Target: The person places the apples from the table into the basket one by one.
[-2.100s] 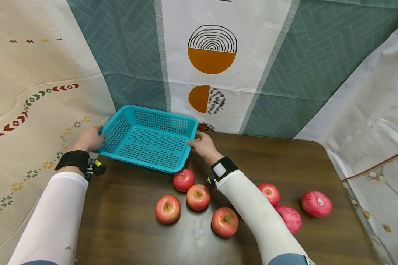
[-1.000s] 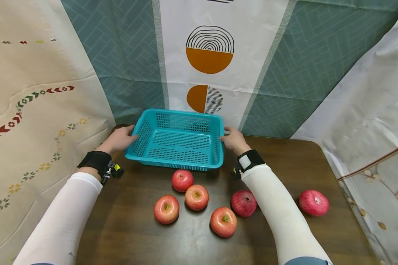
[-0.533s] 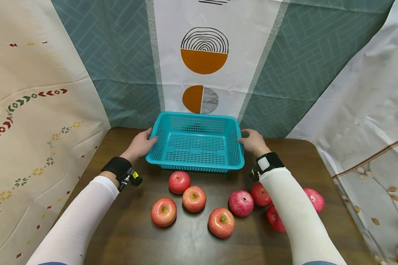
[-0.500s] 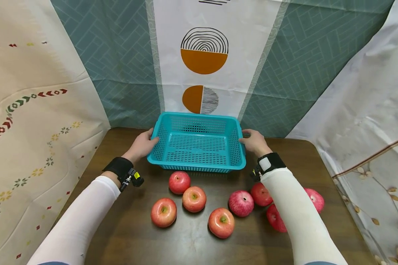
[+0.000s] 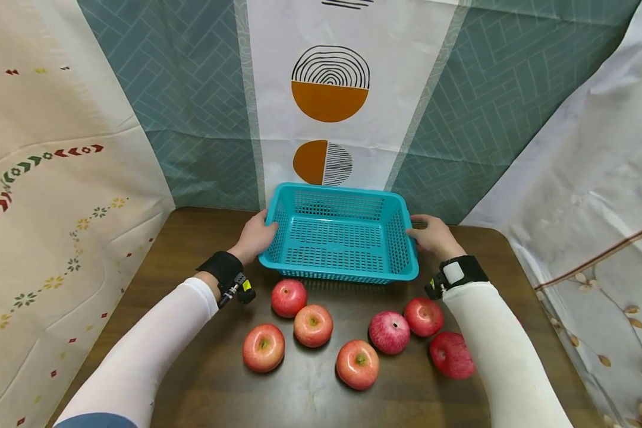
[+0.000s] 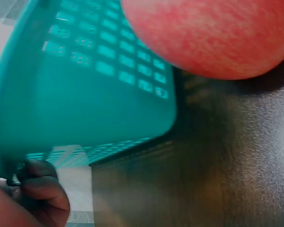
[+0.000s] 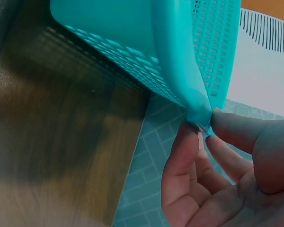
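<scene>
A turquoise plastic basket (image 5: 334,278) with slotted walls is at the back of the wooden table, nothing inside it. My left hand (image 5: 257,235) grips its left rim; in the left wrist view the curled fingers (image 6: 45,189) are under that rim. On the opposite side my right hand (image 5: 433,235) pinches the right rim, thumb on top and fingers below, as the right wrist view shows. A red fruit (image 5: 289,298) lies close to the basket's front wall, and another red fruit (image 5: 424,316) is near my right wrist.
Apples (image 5: 264,348) and dark pink pomegranate-like fruits (image 5: 389,332) lie in front of the basket. One more such fruit (image 5: 452,355) is partly behind my right forearm. A patterned cloth (image 5: 329,154) hangs directly behind the basket; more cloth hangs at both sides.
Both hands have carried the basket rightward from the left back corner to the middle back of the table. The fruits have stayed in place.
</scene>
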### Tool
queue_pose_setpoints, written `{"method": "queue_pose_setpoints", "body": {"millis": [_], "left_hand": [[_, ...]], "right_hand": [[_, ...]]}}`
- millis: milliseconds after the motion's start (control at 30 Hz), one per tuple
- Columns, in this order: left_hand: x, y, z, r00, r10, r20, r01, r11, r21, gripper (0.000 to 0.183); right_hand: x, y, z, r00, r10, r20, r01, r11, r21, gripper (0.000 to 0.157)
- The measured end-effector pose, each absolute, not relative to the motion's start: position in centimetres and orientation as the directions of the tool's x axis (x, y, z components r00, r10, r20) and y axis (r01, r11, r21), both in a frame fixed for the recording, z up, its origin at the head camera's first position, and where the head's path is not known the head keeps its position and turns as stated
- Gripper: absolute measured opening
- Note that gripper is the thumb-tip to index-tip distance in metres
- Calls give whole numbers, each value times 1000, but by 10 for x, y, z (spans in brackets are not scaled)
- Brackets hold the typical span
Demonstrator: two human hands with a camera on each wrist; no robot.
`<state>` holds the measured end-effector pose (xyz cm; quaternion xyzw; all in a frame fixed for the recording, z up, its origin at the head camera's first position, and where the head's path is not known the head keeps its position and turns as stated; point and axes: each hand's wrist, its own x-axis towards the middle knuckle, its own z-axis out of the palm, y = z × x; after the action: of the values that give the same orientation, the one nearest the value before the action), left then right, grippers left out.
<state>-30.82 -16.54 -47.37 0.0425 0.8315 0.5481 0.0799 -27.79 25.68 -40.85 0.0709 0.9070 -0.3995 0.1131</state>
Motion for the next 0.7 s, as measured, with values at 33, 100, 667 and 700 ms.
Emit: {"method": "queue_pose_setpoints", "body": {"millis": [33, 100, 667, 700], "left_hand": [[-309, -163, -475, -985, 153, -84, -17, 397, 918, 59], [-310, -160, -477, -987, 142, -79, -17, 398, 917, 59], [-315, -152, -481, -989, 74, -126, -80, 448, 890, 55], [-314, -151, -481, -990, 72, -125, -77, 465, 882, 55]], "right_hand": [[-277, 258, -410, -965, 38, -259, 218, 668, -712, 60], [-277, 260, -412, -967, 38, -253, 213, 669, -712, 60], [-265, 277, -408, -973, -107, -206, 48, 776, -629, 66], [-262, 281, -407, -970, -132, -206, 24, 787, -616, 67]]}}
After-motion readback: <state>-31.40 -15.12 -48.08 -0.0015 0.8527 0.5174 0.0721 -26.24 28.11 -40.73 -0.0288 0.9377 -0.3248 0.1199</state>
